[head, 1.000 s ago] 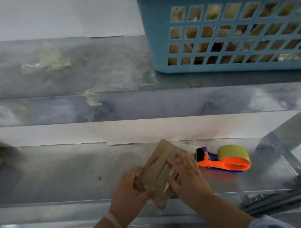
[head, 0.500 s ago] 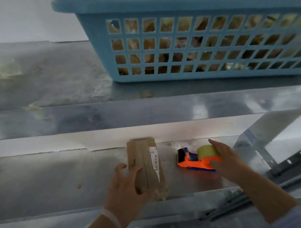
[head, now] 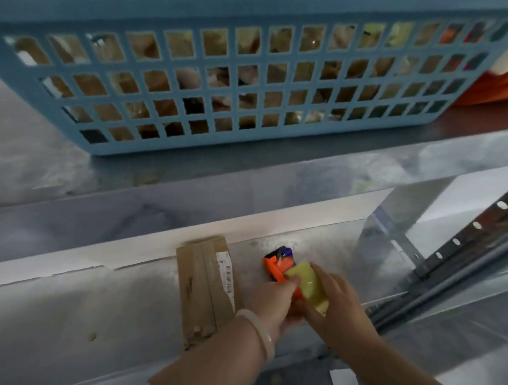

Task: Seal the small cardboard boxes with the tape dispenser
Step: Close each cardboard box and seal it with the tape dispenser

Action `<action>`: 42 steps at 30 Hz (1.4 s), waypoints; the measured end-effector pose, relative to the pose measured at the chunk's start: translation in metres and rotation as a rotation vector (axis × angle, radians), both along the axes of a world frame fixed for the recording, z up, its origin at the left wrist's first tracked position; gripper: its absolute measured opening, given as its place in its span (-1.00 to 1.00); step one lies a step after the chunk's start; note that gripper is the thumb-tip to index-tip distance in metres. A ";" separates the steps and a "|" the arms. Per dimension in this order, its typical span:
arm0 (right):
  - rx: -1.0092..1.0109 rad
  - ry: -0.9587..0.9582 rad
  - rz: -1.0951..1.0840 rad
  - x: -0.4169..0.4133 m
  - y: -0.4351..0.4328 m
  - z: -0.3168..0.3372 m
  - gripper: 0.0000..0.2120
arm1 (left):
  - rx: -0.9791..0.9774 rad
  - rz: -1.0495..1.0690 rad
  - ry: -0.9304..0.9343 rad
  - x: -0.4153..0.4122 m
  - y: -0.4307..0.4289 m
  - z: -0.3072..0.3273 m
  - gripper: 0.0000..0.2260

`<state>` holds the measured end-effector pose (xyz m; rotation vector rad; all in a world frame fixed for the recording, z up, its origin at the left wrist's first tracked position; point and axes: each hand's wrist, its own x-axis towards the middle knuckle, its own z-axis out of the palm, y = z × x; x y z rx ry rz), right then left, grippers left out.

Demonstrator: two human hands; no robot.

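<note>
A white label [head: 224, 269] reading "065" above a barcode marks the small cardboard box [head: 201, 292] lying flat on the metal desk [head: 107, 312], just left of the orange tape dispenser [head: 278, 267], whose frame the left hand [head: 275, 302] grips with curled fingers while the right hand [head: 336, 306] curls its fingers over the yellowish tape roll [head: 308, 285].

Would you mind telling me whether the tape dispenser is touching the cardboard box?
Apart. The head view shows a strip of bare metal shelf between the cardboard box and the tape dispenser.

A packing or warehouse workstation — metal shelving [head: 247, 192], a blue plastic basket [head: 245, 135] heaped with packaged goods.
</note>
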<state>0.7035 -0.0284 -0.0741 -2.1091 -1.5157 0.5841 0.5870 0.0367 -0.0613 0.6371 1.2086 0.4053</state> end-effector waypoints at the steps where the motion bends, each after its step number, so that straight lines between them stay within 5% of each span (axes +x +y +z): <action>1: -0.024 0.007 0.016 0.000 -0.003 0.000 -0.30 | 0.017 0.007 0.017 0.001 0.001 -0.003 -0.84; 3: 0.000 0.092 0.037 0.005 -0.007 -0.002 -0.45 | 0.076 -0.012 0.035 0.000 0.001 -0.004 -0.83; 6: 0.149 0.502 -0.215 0.012 -0.007 0.006 -0.76 | 0.140 -0.008 -0.053 -0.010 0.001 0.005 -0.82; 9: -0.005 1.042 -0.417 0.017 -0.004 0.026 -0.72 | 0.112 0.031 -0.260 -0.022 -0.004 0.021 -0.81; 12: -0.202 1.552 -0.397 0.014 0.003 0.032 -0.55 | 0.083 0.008 -0.415 -0.035 -0.007 0.030 -0.62; 17: -0.092 1.903 -0.122 0.000 0.006 0.043 -0.51 | 0.028 0.028 -0.634 -0.060 -0.003 0.035 -0.59; 20: -0.078 1.886 -0.032 -0.006 0.013 0.042 -0.30 | 0.026 0.037 -0.631 -0.066 -0.002 0.034 -0.63; 26: -0.027 1.780 0.098 -0.009 0.027 0.056 -0.33 | 0.148 0.011 -0.365 -0.078 -0.002 0.032 -0.74; 29: -0.028 1.442 0.171 -0.004 0.032 0.059 -0.15 | 0.184 0.191 -0.250 -0.091 0.010 0.037 -0.76; 35: 0.022 0.830 0.385 -0.005 0.035 0.072 -0.72 | 0.101 0.089 -0.196 -0.115 0.018 0.056 -0.71; 42: 0.031 0.612 0.489 -0.009 0.039 0.079 -0.50 | 0.137 0.035 -0.207 -0.128 0.017 0.053 -0.79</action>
